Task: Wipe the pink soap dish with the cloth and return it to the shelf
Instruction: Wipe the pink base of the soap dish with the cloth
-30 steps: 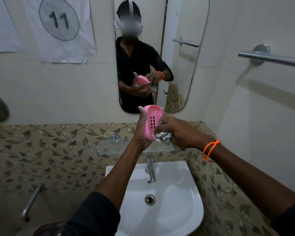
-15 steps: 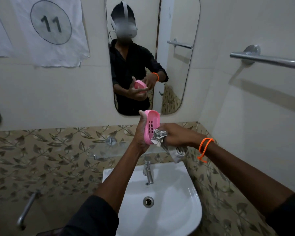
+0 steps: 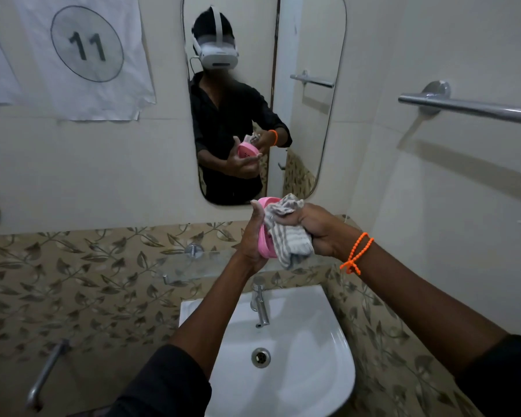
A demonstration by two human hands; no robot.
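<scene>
My left hand [image 3: 251,240] holds the pink soap dish [image 3: 265,249] upright on its edge above the sink, in front of the mirror's lower rim. My right hand [image 3: 322,228] grips a grey-and-white striped cloth [image 3: 286,233] and presses it against the dish's open face, so most of the dish is covered; only its top rim and lower left edge show. A glass shelf [image 3: 193,266] with metal brackets runs along the leaf-patterned tiles just below my hands.
A white sink [image 3: 313,341] with a chrome tap [image 3: 260,305] sits below my hands. A mirror [image 3: 307,121] hangs on the wall ahead and a metal towel rail [image 3: 469,106] on the right wall. A paper marked 11 [image 3: 88,46] hangs at upper left. A metal handle [image 3: 44,374] is at lower left.
My right hand has pushed the cloth up over the dish's face, covering the slotted inside that showed before. The view has shifted slightly.
</scene>
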